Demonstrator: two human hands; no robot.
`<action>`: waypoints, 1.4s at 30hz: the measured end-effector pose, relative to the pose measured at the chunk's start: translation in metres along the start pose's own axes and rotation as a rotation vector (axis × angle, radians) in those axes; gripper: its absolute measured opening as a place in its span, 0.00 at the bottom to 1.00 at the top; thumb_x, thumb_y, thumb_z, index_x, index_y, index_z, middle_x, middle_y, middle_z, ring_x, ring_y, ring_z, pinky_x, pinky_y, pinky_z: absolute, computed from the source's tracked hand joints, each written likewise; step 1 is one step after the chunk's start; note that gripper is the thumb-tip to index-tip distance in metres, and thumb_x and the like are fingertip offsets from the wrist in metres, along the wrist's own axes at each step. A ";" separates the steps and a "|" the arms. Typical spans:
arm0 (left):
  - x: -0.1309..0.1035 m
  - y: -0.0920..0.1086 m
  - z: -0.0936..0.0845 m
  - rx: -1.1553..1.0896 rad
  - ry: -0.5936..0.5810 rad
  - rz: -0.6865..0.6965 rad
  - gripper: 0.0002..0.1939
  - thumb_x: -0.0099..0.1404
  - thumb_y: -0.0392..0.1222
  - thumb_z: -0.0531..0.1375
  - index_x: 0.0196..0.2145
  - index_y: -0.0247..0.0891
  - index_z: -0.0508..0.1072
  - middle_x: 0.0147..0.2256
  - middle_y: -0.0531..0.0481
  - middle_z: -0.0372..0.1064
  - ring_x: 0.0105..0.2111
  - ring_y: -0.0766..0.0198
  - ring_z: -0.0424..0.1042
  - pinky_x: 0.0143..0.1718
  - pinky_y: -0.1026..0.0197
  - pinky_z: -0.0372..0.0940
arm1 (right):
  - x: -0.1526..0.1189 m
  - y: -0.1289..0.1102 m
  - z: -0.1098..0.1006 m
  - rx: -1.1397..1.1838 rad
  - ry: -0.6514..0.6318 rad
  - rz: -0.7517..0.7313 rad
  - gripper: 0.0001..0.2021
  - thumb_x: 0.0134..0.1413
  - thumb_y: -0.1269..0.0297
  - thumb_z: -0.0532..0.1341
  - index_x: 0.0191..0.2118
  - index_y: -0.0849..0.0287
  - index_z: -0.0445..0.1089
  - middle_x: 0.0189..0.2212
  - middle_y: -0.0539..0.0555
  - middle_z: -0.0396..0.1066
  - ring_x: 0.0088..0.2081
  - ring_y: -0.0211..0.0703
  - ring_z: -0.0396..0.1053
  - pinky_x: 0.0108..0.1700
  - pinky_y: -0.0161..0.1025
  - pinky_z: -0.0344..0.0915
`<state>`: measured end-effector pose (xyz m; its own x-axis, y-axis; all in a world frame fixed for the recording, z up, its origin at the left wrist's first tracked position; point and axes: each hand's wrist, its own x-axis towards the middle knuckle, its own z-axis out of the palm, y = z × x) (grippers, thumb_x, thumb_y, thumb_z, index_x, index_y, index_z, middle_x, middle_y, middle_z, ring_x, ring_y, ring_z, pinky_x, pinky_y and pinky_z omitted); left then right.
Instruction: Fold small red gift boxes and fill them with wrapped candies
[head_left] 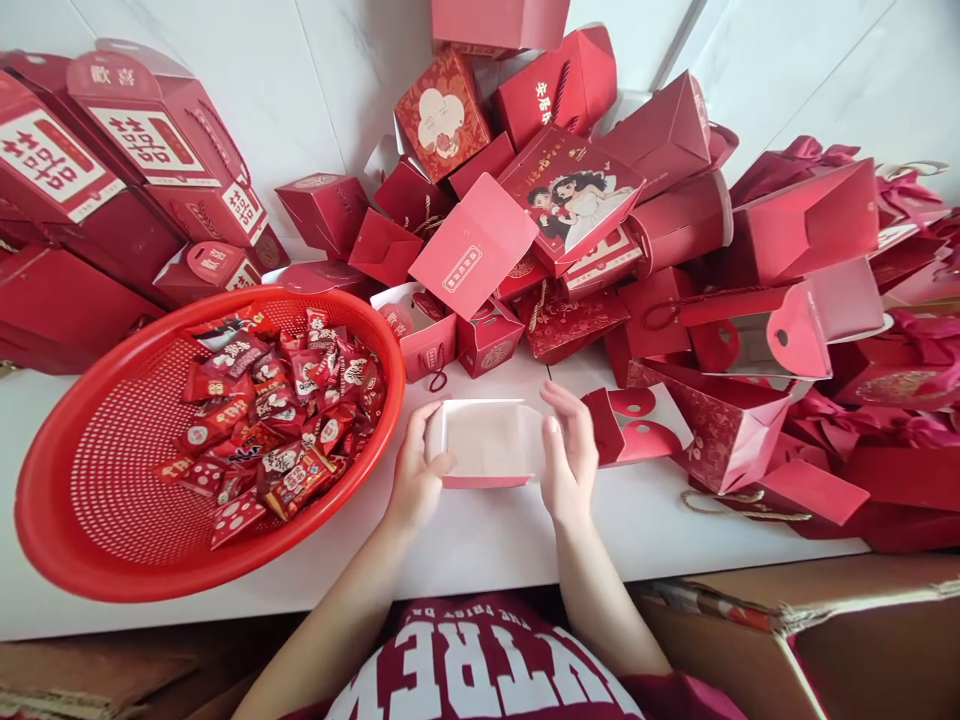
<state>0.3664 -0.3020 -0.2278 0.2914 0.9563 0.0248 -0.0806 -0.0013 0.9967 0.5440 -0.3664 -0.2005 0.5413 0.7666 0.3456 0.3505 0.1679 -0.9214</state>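
Observation:
A small gift box (480,445) is held level above the white table, its pale inside facing up and a strip of red outside showing along the near edge. My left hand (420,465) grips its left end, the thumb over the near left corner. Cupped round the right end is my right hand (571,455), with its thumb up against the blurred end flap and its fingers curving behind. To the left of my hands, a red plastic basket (97,500) holds many wrapped candies (292,400) in red and dark wrappers.
Red gift boxes (476,245) lie heaped against the tiled wall behind my hands. More boxes with white labels (146,140) stand at the far left. On the right, a pile of boxes (810,230) has ribbons and cord handles. Below the white table's edge is an open cardboard carton (735,640).

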 end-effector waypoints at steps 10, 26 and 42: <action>-0.005 0.006 0.007 0.126 0.197 0.006 0.29 0.59 0.38 0.58 0.59 0.43 0.63 0.60 0.45 0.63 0.62 0.49 0.62 0.64 0.46 0.59 | -0.025 -0.009 -0.017 -0.531 -0.405 -0.631 0.23 0.65 0.77 0.52 0.55 0.43 0.71 0.47 0.47 0.79 0.52 0.42 0.75 0.70 0.56 0.51; -0.019 0.046 -0.001 1.071 0.007 0.345 0.33 0.73 0.46 0.51 0.70 0.32 0.48 0.70 0.30 0.43 0.70 0.41 0.45 0.66 0.35 0.54 | -0.026 -0.005 -0.013 -0.707 -0.425 -0.558 0.24 0.67 0.68 0.53 0.66 0.51 0.57 0.62 0.55 0.67 0.63 0.55 0.64 0.68 0.71 0.20; -0.029 0.101 0.024 1.112 -0.217 0.600 0.07 0.70 0.35 0.54 0.41 0.36 0.73 0.38 0.43 0.72 0.38 0.54 0.72 0.36 0.51 0.71 | 0.028 -0.076 0.002 -0.589 -0.326 -0.754 0.09 0.64 0.74 0.57 0.44 0.57 0.72 0.40 0.56 0.77 0.41 0.46 0.74 0.43 0.43 0.70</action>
<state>0.3725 -0.3372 -0.1265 0.6433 0.6544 0.3974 0.5531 -0.7561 0.3499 0.5314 -0.3569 -0.1216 -0.1811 0.7337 0.6549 0.8845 0.4127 -0.2178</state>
